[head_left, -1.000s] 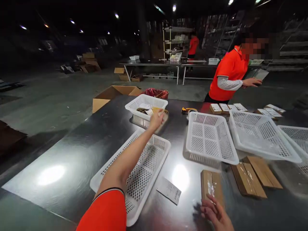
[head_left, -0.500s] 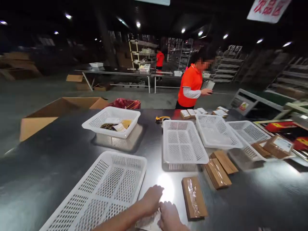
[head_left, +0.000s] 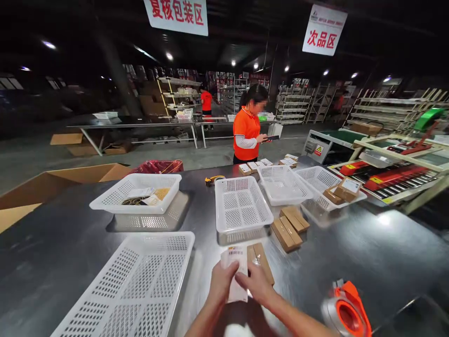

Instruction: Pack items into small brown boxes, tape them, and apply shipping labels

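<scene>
Now | left grip [head_left: 220, 283] and right grip [head_left: 254, 284] pinch the barcode slip [head_left: 234, 271] by its edges, sheet flat | taped kraft packet [head_left: 260, 260] just behind, on the steel bench [head_left: 368, 262]

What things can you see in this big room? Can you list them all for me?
shiny grey steel table: 1, grey, under everything in front
white plastic mesh baskets: 5, white, on the table
white printed barcode slip: 1, white, in the hands
flat brown cardboard packets: about 5, brown, on the table and in the right basket
orange and silver tape roll holder: 1, orange and silver, lower right
open cardboard box: 1, brown, left of the table
red bag: 1, red, behind the table
people in orange shirts: 2, orange, beyond the table
hanging signs: 2, white with red writing, overhead
left hand: 1, holding the slip
right hand: 1, touching the slip
</scene>
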### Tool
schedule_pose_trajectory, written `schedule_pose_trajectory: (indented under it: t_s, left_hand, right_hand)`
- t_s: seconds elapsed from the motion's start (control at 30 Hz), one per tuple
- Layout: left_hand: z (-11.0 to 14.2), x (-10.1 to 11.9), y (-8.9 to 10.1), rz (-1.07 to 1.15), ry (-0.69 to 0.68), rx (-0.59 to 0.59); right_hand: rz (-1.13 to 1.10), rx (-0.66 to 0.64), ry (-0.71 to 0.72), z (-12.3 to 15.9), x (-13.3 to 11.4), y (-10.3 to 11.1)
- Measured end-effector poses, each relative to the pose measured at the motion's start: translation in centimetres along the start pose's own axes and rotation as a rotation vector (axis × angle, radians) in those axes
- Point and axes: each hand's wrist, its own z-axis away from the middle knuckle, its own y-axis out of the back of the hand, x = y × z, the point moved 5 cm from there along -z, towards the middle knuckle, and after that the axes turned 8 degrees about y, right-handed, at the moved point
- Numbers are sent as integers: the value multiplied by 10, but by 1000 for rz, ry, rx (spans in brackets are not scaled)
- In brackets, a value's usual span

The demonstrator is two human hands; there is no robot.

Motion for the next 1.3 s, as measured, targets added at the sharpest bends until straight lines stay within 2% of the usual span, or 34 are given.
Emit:
schedule_pose_trajectory:
  t_s: [0.07,0.2,0.37,0.47,0.53,0.63,0.73,0.8,0.87,0.93,0.97,1.03,1.1,1.13,1.2,1.3]
  left_hand:
    - [10,6,-17,145,-71,-2]
    - [27,11,-44,155,-124,14]
    - [44,23,-82,120,-140,153]
    - [50,30,-110,196,-173,240]
    - [50,26,-123,280,-179,290]
    - [56,-2,-127,385,-113,420]
    - [79,-43,-117,343,45,515]
    - [104,-64,-107,142,167,578]
    - [134,-67,-95,-86,181,735]
    - [160,-52,-92,-182,53,860]
    - [167,-41,-96,-174,-37,839]
    - [168,-17,-114,-93,-168,636]
    - [159,-1,-134,14,-185,435]
    - [153,2,-141,65,-160,397]
    - [143,3,-147,146,-101,434]
    - [133,-2,-149,160,-84,531]
  right_hand:
    - [-13,34,62,7,-7,18]
    - [39,111,87,16,-3,65]
    - [98,85,138,20,5,122]
    - [46,66,161,23,11,153]
    - [-5,54,158,21,18,169]
    - [-30,79,177,15,25,187]
    - [-146,56,196,7,28,187]
    - [-294,-32,157,1,28,175]
    - [-412,-135,95,-1,25,160]
    - [-493,-249,38,0,21,143]
    - [-524,-309,18,2,19,135]
    - [-567,-415,-9,6,14,123]
    - [-572,-493,-15,6,12,119]
    - [-557,-523,-11,5,12,120]
    - [-489,-485,57,-3,11,131]
    - [-252,-252,382,-12,2,163]
